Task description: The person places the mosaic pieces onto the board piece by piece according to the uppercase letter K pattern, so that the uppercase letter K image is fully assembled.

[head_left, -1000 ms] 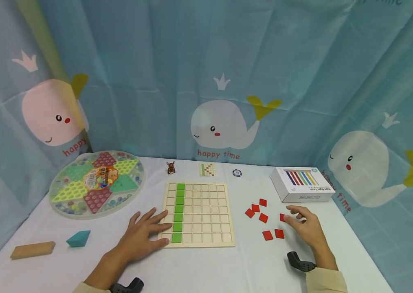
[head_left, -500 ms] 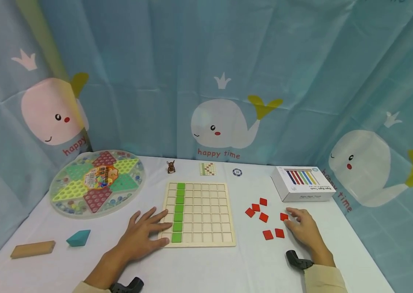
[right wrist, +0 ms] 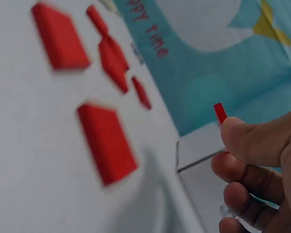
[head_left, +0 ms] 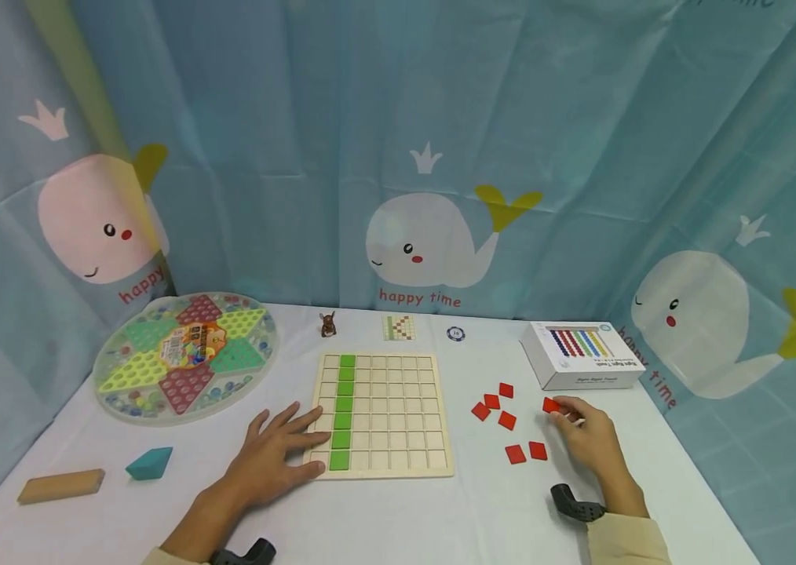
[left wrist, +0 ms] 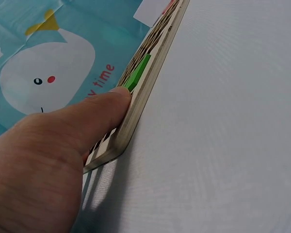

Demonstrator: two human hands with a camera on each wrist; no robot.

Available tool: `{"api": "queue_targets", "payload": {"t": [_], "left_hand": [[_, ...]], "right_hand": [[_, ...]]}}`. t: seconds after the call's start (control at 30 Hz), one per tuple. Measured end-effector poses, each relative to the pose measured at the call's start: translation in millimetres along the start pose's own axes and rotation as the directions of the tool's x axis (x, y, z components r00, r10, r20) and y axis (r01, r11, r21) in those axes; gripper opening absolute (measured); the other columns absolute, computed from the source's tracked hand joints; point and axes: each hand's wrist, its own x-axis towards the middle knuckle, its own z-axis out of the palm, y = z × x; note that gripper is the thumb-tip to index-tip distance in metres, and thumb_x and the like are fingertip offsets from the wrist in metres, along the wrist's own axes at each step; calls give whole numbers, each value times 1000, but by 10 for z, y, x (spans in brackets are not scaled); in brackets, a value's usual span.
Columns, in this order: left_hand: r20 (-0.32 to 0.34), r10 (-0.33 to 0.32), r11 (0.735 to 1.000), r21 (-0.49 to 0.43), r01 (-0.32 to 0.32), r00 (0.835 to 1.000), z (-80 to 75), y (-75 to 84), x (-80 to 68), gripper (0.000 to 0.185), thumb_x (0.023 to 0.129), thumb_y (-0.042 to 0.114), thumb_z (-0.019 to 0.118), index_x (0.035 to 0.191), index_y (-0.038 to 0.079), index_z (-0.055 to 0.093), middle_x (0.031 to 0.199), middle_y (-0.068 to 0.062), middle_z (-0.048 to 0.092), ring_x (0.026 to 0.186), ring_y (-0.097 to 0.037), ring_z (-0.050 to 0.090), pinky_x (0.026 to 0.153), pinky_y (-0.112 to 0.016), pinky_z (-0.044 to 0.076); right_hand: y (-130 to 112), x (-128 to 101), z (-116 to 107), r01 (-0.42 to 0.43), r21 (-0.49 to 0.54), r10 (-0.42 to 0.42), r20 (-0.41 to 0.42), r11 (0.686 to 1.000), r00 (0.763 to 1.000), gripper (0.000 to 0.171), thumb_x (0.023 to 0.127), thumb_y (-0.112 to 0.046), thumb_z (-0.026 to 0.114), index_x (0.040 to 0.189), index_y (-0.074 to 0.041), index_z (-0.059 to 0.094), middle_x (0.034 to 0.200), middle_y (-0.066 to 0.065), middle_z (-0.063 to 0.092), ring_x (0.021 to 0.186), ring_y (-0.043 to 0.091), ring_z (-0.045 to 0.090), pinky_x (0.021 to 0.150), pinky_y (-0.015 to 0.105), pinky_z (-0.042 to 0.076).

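My right hand (head_left: 590, 441) pinches a small red square tile (head_left: 550, 405) between thumb and fingers. In the right wrist view this tile (right wrist: 220, 112) pokes out past the thumb tip, raised off the table. Several more red tiles (head_left: 515, 454) lie scattered to the left of that hand. With fingers spread, my left hand (head_left: 271, 461) rests on the left edge of a wooden grid board (head_left: 398, 417). A column of green tiles (head_left: 344, 404) fills the board's second column. In the left wrist view the thumb lies on the board's edge beside a green tile (left wrist: 137, 73).
A white box (head_left: 585, 357) stands at the back right. Along the back are a small brown figurine (head_left: 328, 323), a pattern card (head_left: 399, 327) and a chip (head_left: 455, 334). A round marble game board (head_left: 186, 357), a teal block (head_left: 149, 464) and a wooden block (head_left: 61, 486) lie left.
My right hand has taken hold of the red tile that lay by its fingertips and lifted it off the table. The left hand has stayed on the board.
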Motion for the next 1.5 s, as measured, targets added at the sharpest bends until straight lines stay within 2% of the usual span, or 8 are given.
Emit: {"api": "queue_targets", "payload": {"t": [0.13,0.3,0.6,0.8,1.03,1.23,1.33,1.5], "left_hand": [[15,-24,1000,7,23,1000,-20,5,-23,46,79,52,72,118,28,72,144,4,48,138,-33,29,106,-62,6],[2,-31,999,13,31,1000,-37,-17,-57,47,78,52,73,118,27,72,144,3,48,138,-33,30,106,-63,6],[-12,-13,1000,-7,12,1000,-19,-66,-69,47,79,53,72,118,27,72,144,3,48,138,-34,30,105,-64,6],[-9,-12,1000,-2,12,1000,1,-76,-54,47,79,55,71,118,28,72,144,5,47,138,-33,30,105,-63,6],[2,-13,1000,-4,13,1000,2,-58,-24,48,79,55,70,119,28,71,144,4,47,138,-33,29,106,-63,5],[16,-24,1000,-2,24,1000,-4,-26,-6,49,79,55,71,119,27,71,144,3,47,139,-33,29,106,-62,4],[17,-23,1000,2,23,1000,-4,-14,-1,49,80,55,70,119,26,71,144,3,48,138,-34,29,106,-63,5],[15,-16,1000,0,16,1000,3,-19,9,49,80,55,70,119,27,71,144,3,48,138,-33,29,106,-63,5]], "right_hand": [[-206,-5,-59,119,36,-116,-95,992,989,30,88,-8,70,116,3,66,89,8,63,82,23,54,70,22,46],[-534,14,-132,249,74,-237,-137,966,962,33,88,-10,71,118,3,66,94,9,66,83,22,55,71,15,45],[-1089,73,-104,417,196,-395,-142,888,908,33,85,-4,73,118,0,67,98,3,64,86,16,52,75,22,46],[-1357,176,88,445,264,-428,-123,856,896,33,86,-5,72,119,-2,67,102,1,65,90,16,54,77,32,49],[-1501,362,431,448,366,-424,-148,815,893,32,85,1,71,116,7,65,99,16,64,89,35,55,74,52,47],[-1551,493,652,437,383,-422,-130,813,898,31,86,-4,72,116,3,67,94,9,65,88,29,56,73,47,48],[-1567,552,738,427,400,-421,-107,811,901,30,87,-5,72,115,4,67,95,10,66,88,30,56,73,50,47],[-1564,626,860,400,385,-407,-67,832,911,29,88,-7,71,115,2,67,95,8,66,87,24,56,72,45,48]]}}
